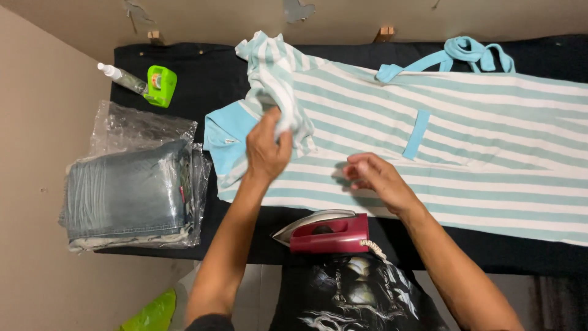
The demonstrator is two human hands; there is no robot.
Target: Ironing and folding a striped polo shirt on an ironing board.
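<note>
Fabric of the striped garment [441, 141] is judged soft, light and limp, best taken at a bunched fold or hem. It is spread across the dark tabletop [208, 79]; its folded-over end is gripped by the left hand [267, 152], while the loosely curled, empty right hand [373, 178] is held just over the stripes, near the red iron [324, 233].

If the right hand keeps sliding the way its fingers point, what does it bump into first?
The right hand points left across the striped garment. First in that line is probably the left hand, gripping the garment's bunched end, though their heights are hard to judge.
</note>
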